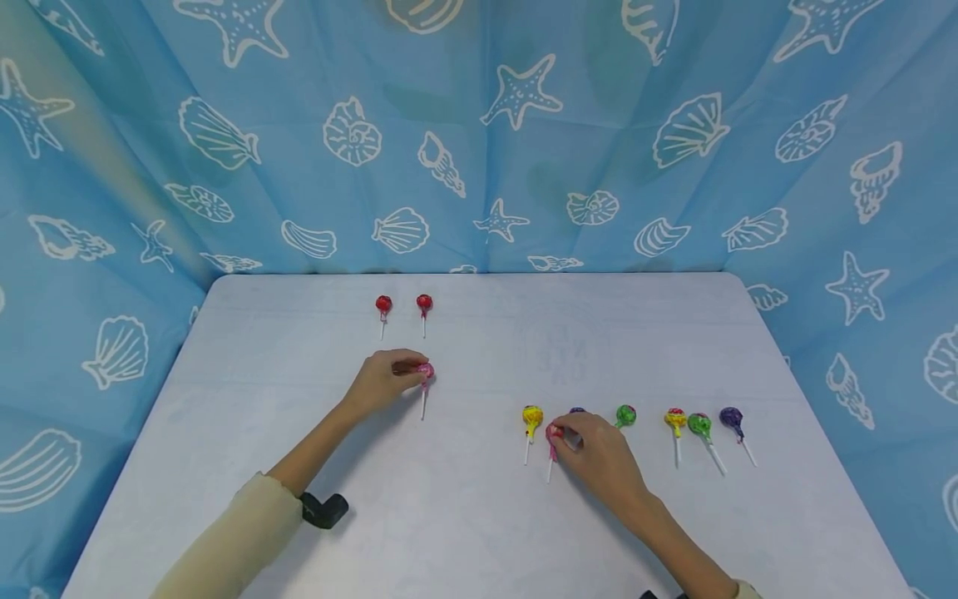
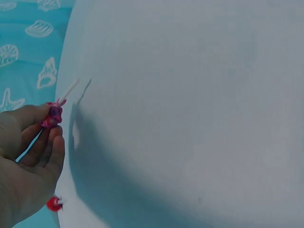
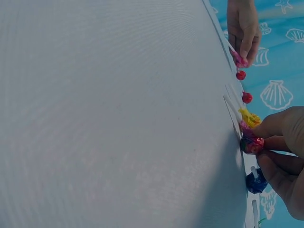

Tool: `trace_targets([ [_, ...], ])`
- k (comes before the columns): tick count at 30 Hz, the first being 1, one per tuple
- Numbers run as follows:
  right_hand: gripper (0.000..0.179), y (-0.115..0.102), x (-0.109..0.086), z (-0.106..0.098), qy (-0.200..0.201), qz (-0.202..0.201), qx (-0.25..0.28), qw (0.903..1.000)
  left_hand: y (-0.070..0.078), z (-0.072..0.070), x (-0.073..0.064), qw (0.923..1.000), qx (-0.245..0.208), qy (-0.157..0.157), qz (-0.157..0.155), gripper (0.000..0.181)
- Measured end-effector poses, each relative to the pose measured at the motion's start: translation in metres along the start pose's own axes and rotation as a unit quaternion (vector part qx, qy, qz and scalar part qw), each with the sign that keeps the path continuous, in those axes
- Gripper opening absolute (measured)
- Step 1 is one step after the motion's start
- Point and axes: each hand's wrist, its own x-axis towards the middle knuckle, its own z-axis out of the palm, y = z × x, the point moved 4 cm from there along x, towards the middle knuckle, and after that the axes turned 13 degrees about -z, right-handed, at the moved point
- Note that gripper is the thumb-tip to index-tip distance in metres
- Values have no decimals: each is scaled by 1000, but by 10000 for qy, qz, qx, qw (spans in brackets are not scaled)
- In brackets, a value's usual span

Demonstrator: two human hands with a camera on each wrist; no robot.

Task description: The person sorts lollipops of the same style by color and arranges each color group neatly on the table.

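1. Left hand pinches a left pop, pink-wrapped, by its head between thumb and fingers, in front of two reds; its stick points toward the person, and whether it touches the table cannot be told
2. Right hand pinches a right pop, also pink, by its head, just beside a yellow pop and in front of a blue pop partly hidden by the fingers
3. Crowding looks the chief risk: a sideways sweep of the right fingers could knock the yellow or the blue askew, or drag a stick along
4. Round heads on thin sticks could roll if let go unevenly, leaving a pop turned out of line; a loose fingertip pinch on slick-looking wrappers might let either pink one slip
5. Reaching over the rest, the right forearm or cuff could brush the green pop or the trio of yellow, green and purple at far right
6. Pale table, smooth and round-cornered at the back, carries soft shadows of both arms
7. Blue curtain, printed with white shells and starfish, hangs behind and on both sides, lightly creased
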Motion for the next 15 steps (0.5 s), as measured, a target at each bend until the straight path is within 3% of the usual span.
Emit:
trace_targets([
  [10, 23, 2, -1, 1, 27, -54, -74, 10000, -20, -30, 2, 9989, 77, 315, -336, 29],
  [15, 23, 3, -2, 1, -20, 20, -28, 10000, -25, -41, 4, 9984, 150, 418, -352, 28],
])
